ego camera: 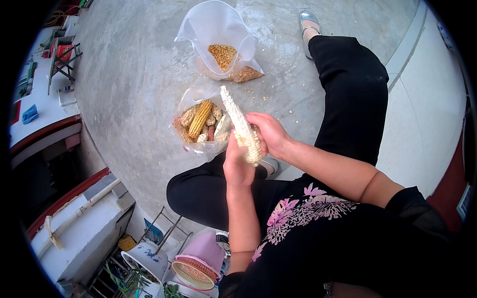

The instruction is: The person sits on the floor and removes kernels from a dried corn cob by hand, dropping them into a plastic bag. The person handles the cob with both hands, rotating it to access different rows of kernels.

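A pale corn cob (240,121) is held up between my two hands, slanting over the floor. Its long upper end is stripped white, while pale kernels still cover the lower end. My left hand (238,158) wraps that lower end, its thumb across the kernels and slightly blurred. On the other side my right hand (270,134) grips the cob, with some fingers hidden behind it. Just left of the hands stands an open clear plastic bag (197,149) of cobs, mostly bare. A yellow ear of corn (200,118) with full kernel rows lies on top.
Beyond it, a translucent plastic bag (212,22) holds loose yellow kernels (223,56). Kernels lie scattered on the concrete floor (130,74). At the lower left are a white flowerpot (149,257), a pink bucket (201,247) and a metal rack (167,227). A folding stand (63,65) is farther off.
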Demonstrator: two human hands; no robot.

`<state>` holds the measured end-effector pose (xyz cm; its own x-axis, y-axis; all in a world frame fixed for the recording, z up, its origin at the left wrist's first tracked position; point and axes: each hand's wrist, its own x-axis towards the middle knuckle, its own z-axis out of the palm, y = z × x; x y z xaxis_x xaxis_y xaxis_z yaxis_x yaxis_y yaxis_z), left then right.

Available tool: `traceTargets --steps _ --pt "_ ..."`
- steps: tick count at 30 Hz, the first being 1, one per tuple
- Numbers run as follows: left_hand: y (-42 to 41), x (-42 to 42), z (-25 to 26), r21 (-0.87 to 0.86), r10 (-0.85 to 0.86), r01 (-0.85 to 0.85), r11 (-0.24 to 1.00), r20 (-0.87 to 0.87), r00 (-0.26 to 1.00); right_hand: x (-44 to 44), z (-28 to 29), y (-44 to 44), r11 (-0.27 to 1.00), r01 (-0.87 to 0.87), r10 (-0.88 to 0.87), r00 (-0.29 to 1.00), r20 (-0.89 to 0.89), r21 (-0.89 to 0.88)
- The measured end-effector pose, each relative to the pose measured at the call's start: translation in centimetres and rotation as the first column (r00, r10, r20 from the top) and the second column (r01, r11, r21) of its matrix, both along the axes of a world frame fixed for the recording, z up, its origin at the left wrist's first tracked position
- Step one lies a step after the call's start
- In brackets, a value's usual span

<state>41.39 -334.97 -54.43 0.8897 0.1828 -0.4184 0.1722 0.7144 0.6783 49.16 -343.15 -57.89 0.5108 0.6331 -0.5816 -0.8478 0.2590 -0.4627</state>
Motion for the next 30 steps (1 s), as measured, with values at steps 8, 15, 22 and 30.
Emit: traceTargets --steps 8,15,22,30 --pt "-0.1 0.0 -0.3 0.031 0.0 0.0 1.0 -0.013 1.0 -0.1 -0.2 -0.3 1.0 -0.014 0.014 1.0 0.027 0.017" --pt "0.0 -0.1 -1.0 0.031 0.02 -0.02 0.999 0.004 1.0 -0.3 -1.1 0.0 0.999 -0.034 0.034 0.998 0.06 0.0" --pt "-0.1 -0.2 -1.0 0.084 0.017 -0.016 0.996 -0.02 1.0 -0.2 -0.4 -0.4 0.997 -0.072 0.073 0.995 0.07 -0.013" --pt "0.3 -0.1 -0.5 -0.082 -0.002 0.007 0.997 0.051 0.999 0.0 0.4 -0.2 1.0 -0.018 0.018 0.998 0.063 -0.013"
